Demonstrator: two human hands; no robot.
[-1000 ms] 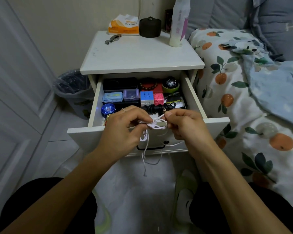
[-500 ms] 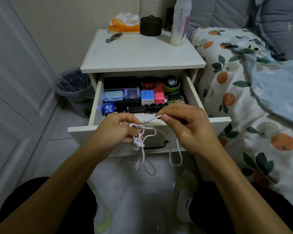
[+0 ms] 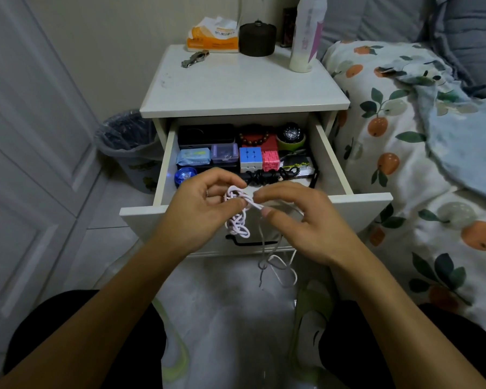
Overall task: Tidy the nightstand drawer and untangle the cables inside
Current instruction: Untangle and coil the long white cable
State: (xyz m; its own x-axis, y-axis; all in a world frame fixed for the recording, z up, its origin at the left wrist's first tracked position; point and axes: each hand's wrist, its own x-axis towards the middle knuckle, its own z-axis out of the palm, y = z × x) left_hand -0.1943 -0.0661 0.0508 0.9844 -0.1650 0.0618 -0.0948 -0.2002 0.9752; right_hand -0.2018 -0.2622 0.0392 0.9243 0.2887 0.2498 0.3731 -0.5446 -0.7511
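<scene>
The white nightstand's drawer (image 3: 359, 202) stands pulled out. In front of its front panel I hold a tangled white cable (image 3: 237, 220). My left hand (image 3: 197, 211) pinches the knotted bundle between thumb and fingers. My right hand (image 3: 300, 220) pinches a strand leading out of the knot, and loose loops hang down to the floor. Inside the drawer lie a coiled black cable (image 3: 267, 175), a blue cube (image 3: 250, 158), a pink cube (image 3: 270, 160), a blue round toy (image 3: 184, 175), small boxes and a bead bracelet (image 3: 253, 138).
On the nightstand top (image 3: 244, 88) stand a tissue pack (image 3: 212, 35), a dark round jar (image 3: 257, 39), a white bottle (image 3: 305, 37) and a small metal item (image 3: 194, 58). A bin (image 3: 127, 144) sits left, a bed (image 3: 421, 153) right, slippers (image 3: 310, 318) on the floor.
My hands have come closer together and lower in front of the drawer. The right hand has shifted to a strand next to the knot, and more cable hangs loose below.
</scene>
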